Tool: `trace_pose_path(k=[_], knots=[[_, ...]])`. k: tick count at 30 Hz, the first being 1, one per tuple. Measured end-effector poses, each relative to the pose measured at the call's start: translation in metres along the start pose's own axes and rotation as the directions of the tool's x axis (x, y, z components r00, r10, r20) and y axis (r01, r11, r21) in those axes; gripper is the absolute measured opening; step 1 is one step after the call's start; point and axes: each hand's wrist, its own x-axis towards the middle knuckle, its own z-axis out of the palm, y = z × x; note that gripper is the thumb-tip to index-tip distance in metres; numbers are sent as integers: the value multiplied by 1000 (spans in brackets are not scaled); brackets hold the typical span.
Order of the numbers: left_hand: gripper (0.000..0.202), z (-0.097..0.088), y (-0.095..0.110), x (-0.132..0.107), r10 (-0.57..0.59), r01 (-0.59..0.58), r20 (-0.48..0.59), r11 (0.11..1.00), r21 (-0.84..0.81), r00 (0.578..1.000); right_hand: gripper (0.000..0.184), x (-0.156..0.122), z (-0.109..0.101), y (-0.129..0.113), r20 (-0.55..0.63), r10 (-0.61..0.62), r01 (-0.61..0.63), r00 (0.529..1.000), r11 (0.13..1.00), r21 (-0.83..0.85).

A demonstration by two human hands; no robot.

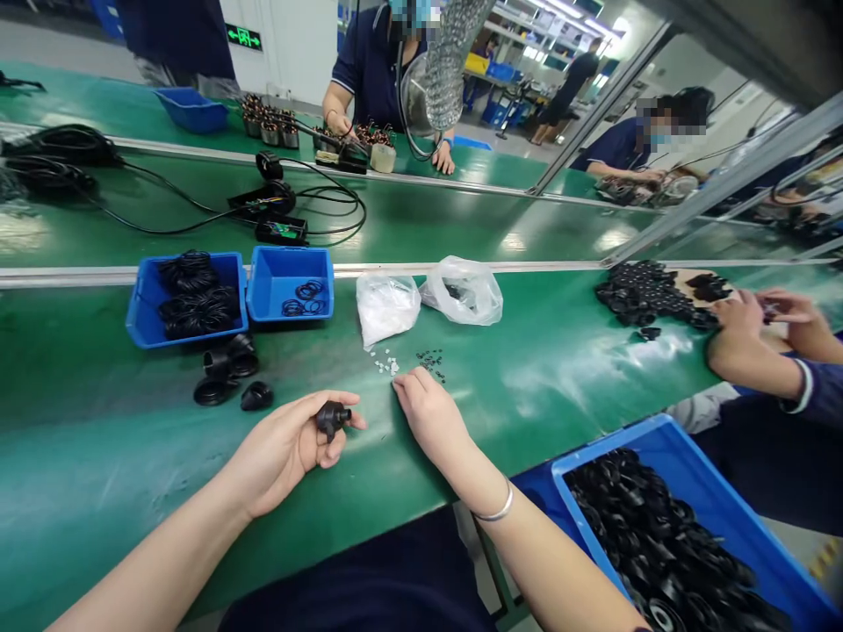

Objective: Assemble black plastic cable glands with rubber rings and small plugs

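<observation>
My left hand [286, 452] is raised above the green workbench [118, 439] and holds a small black moulded plastic part [333, 419] between thumb and fingers. My right hand [428, 414] rests on the bench, holding nothing, with its fingertips just below a scatter of tiny black pieces [431, 364]. Tiny white pieces [385, 362] lie a little to the left of them. Several similar black parts [227, 373] sit to the left of my hands. Two clear plastic bags [388, 307] lie beyond my hands, and the one on the right has black items inside.
Two small blue bins [290, 283] hold black rubber rings at the bench's far edge. A large blue crate [616, 448] of black parts sits at the lower right. A co-worker's hands [757, 329] work beside a heap of black parts. A metal rail runs behind, with cables beyond it.
</observation>
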Motion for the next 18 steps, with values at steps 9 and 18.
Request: trace_pose_path(k=[9,18], knots=[[33,1,3,-2,-62,67,62,994,-89,996,18,-3,2,0,-29,36,-33,999,995,97],[27,4,2,-3,8,-9,19,997,71,1000,18,-4,4,1,-61,81,-69,995,981,184]])
